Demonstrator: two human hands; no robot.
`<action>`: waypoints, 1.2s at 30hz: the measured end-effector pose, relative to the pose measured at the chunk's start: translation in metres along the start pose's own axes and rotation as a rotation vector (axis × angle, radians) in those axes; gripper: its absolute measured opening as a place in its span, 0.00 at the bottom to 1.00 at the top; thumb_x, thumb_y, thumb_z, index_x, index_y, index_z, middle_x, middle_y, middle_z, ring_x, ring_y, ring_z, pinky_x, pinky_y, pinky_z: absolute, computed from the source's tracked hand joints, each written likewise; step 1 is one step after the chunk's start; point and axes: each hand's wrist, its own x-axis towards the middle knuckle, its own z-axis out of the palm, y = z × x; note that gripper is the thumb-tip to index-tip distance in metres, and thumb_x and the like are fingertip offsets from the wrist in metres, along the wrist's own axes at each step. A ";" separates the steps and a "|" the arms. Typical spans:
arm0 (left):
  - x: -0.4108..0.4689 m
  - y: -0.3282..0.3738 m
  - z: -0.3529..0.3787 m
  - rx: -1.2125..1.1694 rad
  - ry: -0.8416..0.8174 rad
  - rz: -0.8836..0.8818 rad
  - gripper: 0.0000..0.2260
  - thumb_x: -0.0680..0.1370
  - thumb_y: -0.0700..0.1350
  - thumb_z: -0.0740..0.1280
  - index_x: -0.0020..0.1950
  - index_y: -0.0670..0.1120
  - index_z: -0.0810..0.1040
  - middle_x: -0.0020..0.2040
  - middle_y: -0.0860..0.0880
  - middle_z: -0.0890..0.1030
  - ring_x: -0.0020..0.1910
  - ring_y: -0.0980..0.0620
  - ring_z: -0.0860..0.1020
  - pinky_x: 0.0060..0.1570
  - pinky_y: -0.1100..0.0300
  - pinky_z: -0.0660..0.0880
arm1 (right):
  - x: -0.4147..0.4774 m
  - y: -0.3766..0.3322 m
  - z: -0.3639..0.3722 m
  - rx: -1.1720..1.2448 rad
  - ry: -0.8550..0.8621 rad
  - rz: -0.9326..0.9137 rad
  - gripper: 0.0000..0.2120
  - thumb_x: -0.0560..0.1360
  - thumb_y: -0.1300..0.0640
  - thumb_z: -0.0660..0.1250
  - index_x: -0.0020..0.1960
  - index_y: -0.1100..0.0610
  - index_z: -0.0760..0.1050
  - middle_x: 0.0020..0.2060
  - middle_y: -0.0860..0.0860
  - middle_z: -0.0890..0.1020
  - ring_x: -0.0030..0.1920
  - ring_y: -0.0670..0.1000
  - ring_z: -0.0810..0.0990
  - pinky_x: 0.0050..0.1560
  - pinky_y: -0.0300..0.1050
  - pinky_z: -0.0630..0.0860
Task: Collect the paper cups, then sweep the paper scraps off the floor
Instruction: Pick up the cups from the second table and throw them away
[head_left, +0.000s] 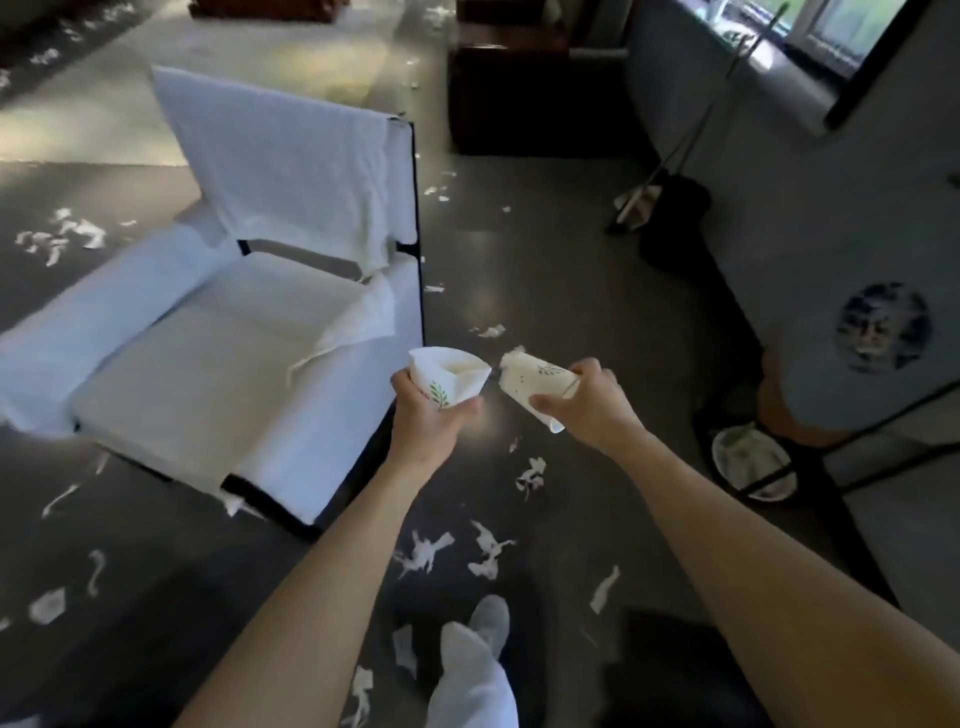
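We hold one paper cup in each hand, both just right of the white-draped chair (218, 332), level with its seat. The left hand (426, 418) curls round a dented cup (451, 382), mouth up. The right hand (589, 402) grips the second cup (535, 379), tilted, one end just beside the first cup's rim. Paper scraps (423, 553) lie on the floor (571, 270) around the chair: left of it, behind it and in front. A broom (635, 203) leans at the wall, well right of the chair.

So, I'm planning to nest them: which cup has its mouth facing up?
The left cup, held by the left hand: its open mouth faces up, showing the inside. The right cup, in the right hand, is tipped sideways.
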 end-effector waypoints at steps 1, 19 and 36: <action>0.016 0.007 0.021 0.021 -0.017 0.009 0.32 0.69 0.45 0.77 0.63 0.44 0.59 0.60 0.46 0.70 0.58 0.48 0.73 0.44 0.65 0.73 | 0.016 0.009 -0.013 0.012 0.019 0.026 0.33 0.71 0.48 0.73 0.69 0.58 0.63 0.63 0.56 0.69 0.58 0.54 0.73 0.57 0.50 0.77; 0.377 0.182 0.349 0.189 -0.216 0.168 0.38 0.69 0.46 0.78 0.71 0.41 0.60 0.65 0.42 0.69 0.63 0.43 0.70 0.63 0.45 0.70 | 0.416 0.064 -0.253 0.154 0.212 0.152 0.34 0.71 0.49 0.74 0.70 0.58 0.62 0.64 0.55 0.69 0.59 0.53 0.74 0.40 0.37 0.73; 0.743 0.349 0.696 0.414 -0.290 0.151 0.41 0.69 0.51 0.78 0.74 0.38 0.61 0.66 0.38 0.68 0.67 0.42 0.66 0.65 0.53 0.65 | 0.880 0.141 -0.488 0.105 0.217 0.297 0.33 0.69 0.47 0.74 0.66 0.59 0.64 0.61 0.56 0.68 0.60 0.57 0.72 0.60 0.55 0.75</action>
